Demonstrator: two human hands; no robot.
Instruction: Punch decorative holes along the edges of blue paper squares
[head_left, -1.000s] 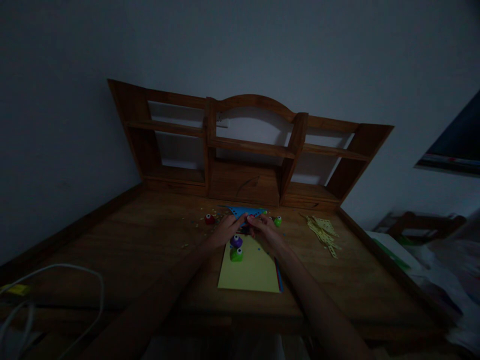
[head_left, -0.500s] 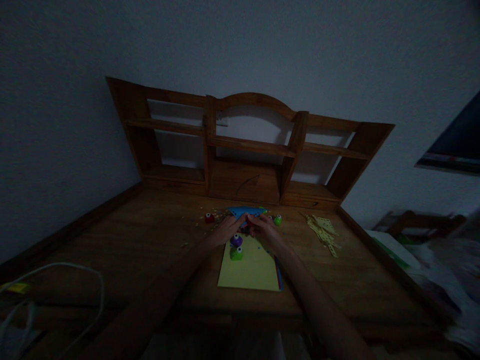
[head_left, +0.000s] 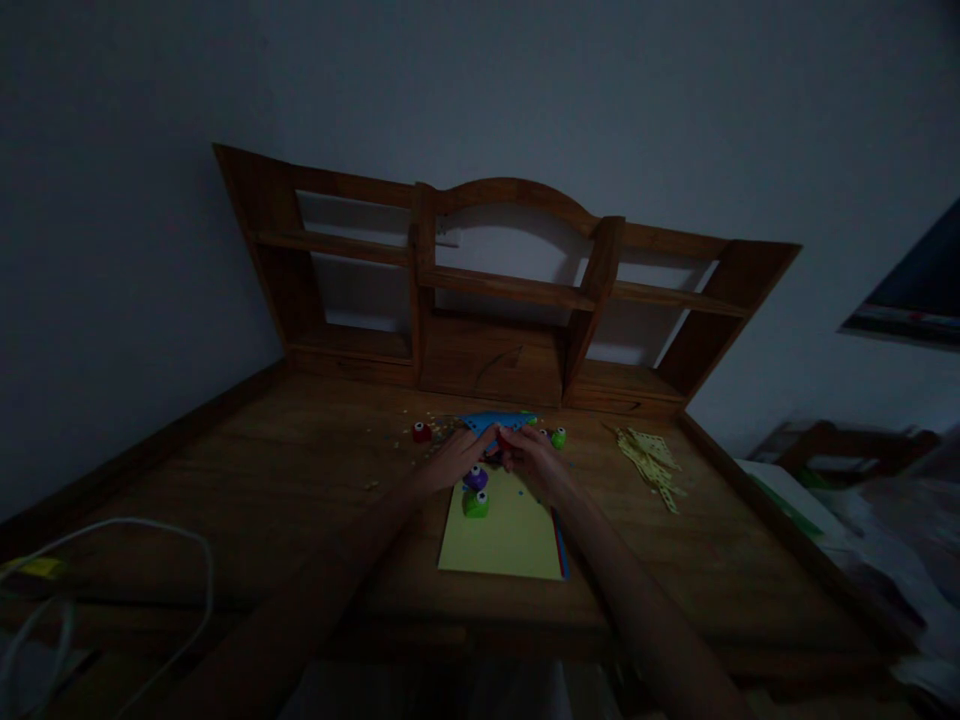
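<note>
My left hand (head_left: pixel 456 458) and my right hand (head_left: pixel 531 452) meet over the top of the paper stack, fingers closed. Both grip a sheet of blue paper (head_left: pixel 491 420) with a row of small holes. A small dark reddish thing shows between the fingers, mostly hidden. Beneath lies a stack of coloured sheets, yellow paper (head_left: pixel 502 545) uppermost. On its left side sit a purple craft punch (head_left: pixel 475 479) and a green craft punch (head_left: pixel 475 505), each with a round white eye. A red craft punch (head_left: pixel 421 432) stands left of my hands, another green punch (head_left: pixel 559 438) to the right.
Yellow paper scraps full of holes (head_left: pixel 651 465) lie on the desk (head_left: pixel 300 480) to the right. Tiny paper bits are scattered near the red punch. A wooden shelf unit (head_left: pixel 502 290) rises at the back. A white cable (head_left: pixel 206 570) loops at the lower left.
The view has shifted slightly. Both hands keep their grip on the blue paper in nearly the same place, with only small finger movement.
</note>
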